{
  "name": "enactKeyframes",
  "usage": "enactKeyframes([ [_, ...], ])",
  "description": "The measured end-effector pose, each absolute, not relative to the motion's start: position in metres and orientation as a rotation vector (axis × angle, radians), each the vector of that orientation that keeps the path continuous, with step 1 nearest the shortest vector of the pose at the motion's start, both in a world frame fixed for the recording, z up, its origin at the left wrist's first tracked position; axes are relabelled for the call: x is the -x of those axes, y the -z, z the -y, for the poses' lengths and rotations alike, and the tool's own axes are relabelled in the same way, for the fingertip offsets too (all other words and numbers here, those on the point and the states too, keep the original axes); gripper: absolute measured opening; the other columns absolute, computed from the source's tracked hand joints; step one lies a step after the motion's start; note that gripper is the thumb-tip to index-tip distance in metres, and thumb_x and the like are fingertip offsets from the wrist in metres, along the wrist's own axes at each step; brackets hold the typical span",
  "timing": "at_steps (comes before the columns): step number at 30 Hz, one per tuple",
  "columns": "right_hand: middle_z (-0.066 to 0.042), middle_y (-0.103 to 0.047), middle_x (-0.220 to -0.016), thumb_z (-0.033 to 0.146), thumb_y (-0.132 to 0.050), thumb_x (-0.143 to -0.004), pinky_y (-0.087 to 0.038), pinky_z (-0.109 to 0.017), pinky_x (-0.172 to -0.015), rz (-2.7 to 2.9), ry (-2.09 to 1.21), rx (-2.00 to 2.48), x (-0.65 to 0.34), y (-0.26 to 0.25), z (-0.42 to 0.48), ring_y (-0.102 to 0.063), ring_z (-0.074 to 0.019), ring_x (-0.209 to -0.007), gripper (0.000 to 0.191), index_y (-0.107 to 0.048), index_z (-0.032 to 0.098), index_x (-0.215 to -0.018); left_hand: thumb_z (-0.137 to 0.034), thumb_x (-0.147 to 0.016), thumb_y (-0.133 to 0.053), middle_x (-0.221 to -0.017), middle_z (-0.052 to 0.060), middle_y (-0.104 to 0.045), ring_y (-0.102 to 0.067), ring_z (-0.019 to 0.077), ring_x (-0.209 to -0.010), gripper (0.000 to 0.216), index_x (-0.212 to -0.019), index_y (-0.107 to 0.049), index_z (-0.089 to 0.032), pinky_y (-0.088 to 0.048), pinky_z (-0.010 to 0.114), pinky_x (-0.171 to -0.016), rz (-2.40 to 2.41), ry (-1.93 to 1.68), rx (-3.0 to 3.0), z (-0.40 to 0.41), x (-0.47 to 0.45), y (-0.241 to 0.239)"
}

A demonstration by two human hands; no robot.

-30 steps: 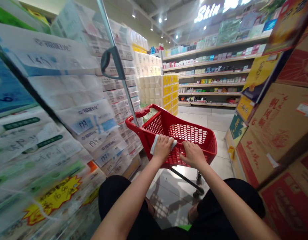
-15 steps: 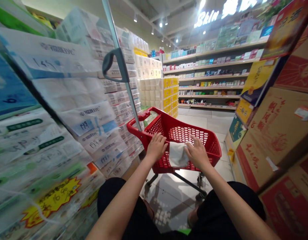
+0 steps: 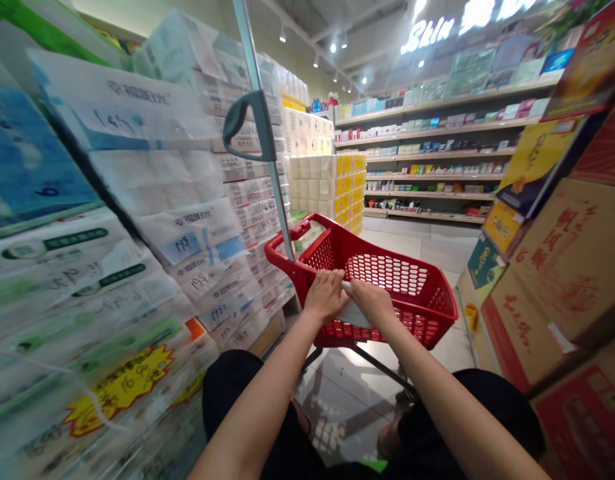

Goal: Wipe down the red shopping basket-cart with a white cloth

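Observation:
A red plastic shopping cart (image 3: 401,308) stands sideways in front of my knees, its side facing me. My left hand (image 3: 326,297) has its fingers bent over the near rim, beside a white cloth (image 3: 354,315). The cloth hangs over that rim and shows only below and between my hands. My right hand (image 3: 371,303) is closed on the cloth's upper part, close to my left fingers. A grey pole with a dark loop handle (image 3: 261,127) rises from the cart's left end.
Stacked packs of tissue paper (image 3: 157,173) rise close on the left, with a yellow price sign (image 3: 122,390) low down. Cardboard boxes (image 3: 577,260) are piled on the right. Yellow-and-white packs (image 3: 350,190) and long shelves of goods (image 3: 437,157) stand beyond the cart.
My right hand has moved left along the rim to my left hand and closed on the cloth. The cloth is now bunched and more covered. The view has shifted slightly.

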State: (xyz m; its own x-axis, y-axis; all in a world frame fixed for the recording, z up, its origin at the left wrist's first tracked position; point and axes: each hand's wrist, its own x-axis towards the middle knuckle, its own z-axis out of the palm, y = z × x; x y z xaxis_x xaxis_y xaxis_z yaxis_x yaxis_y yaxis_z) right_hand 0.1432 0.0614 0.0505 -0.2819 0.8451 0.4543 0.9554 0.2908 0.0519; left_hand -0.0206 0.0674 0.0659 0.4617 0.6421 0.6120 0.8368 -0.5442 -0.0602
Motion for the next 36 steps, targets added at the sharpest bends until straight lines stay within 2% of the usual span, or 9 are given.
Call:
enactKeyframes([
  [7,-0.003,-0.066,-0.075,0.047,-0.030,-0.100,-0.022,-0.028,-0.056,2.172,0.711,1.566,-0.220,-0.032,-0.037,-0.057,-0.0135,-0.065,0.041,-0.056,0.019,-0.085,-0.028,-0.086,-0.047,-0.121,0.008,-0.055,-0.048,0.0250,-0.110,0.044,-0.129,-0.042,-0.019,-0.030,0.042,-0.109,1.262,0.706,2.345,-0.074,0.033,-0.067],
  [18,-0.008,-0.065,-0.076,0.050,-0.030,-0.098,-0.028,-0.030,-0.065,2.092,0.650,1.692,-0.302,-0.003,-0.005,-0.059,-0.0191,-0.074,0.044,-0.058,0.020,-0.082,-0.031,-0.086,-0.047,-0.110,0.008,-0.056,-0.046,0.0273,-0.108,0.028,-0.112,-0.053,-0.020,-0.027,0.045,-0.110,1.323,0.648,2.315,-0.073,0.030,-0.065],
  [23,-0.006,-0.065,-0.077,0.048,-0.031,-0.099,-0.027,-0.030,-0.064,2.110,0.701,1.698,-0.279,-0.013,-0.009,-0.058,-0.0186,-0.073,0.041,-0.055,0.020,-0.082,-0.033,-0.082,-0.052,-0.107,0.009,-0.054,-0.044,0.0281,-0.107,0.021,-0.098,-0.052,-0.018,-0.025,0.046,-0.111,1.358,0.629,2.316,-0.071,0.025,-0.064],
  [32,-0.008,-0.067,-0.088,0.043,-0.031,-0.100,-0.030,-0.029,-0.064,2.157,0.559,1.672,-0.153,-0.040,-0.047,-0.060,-0.0185,-0.078,0.036,-0.055,0.018,-0.093,-0.033,-0.082,-0.053,-0.106,0.009,-0.053,-0.044,0.0285,-0.107,0.020,-0.095,-0.051,-0.018,-0.026,0.047,-0.110,1.357,0.637,2.308,-0.066,0.019,-0.063],
  [36,-0.007,-0.066,-0.089,0.043,-0.032,-0.100,-0.031,-0.028,-0.065,2.162,0.523,1.628,-0.143,-0.041,-0.050,-0.060,-0.0171,-0.079,0.033,-0.054,0.019,-0.094,-0.033,-0.084,-0.051,-0.106,0.008,-0.054,-0.045,0.0279,-0.107,0.018,-0.095,-0.051,-0.020,-0.027,0.046,-0.109,1.350,0.670,2.318,-0.067,0.023,-0.064],
])
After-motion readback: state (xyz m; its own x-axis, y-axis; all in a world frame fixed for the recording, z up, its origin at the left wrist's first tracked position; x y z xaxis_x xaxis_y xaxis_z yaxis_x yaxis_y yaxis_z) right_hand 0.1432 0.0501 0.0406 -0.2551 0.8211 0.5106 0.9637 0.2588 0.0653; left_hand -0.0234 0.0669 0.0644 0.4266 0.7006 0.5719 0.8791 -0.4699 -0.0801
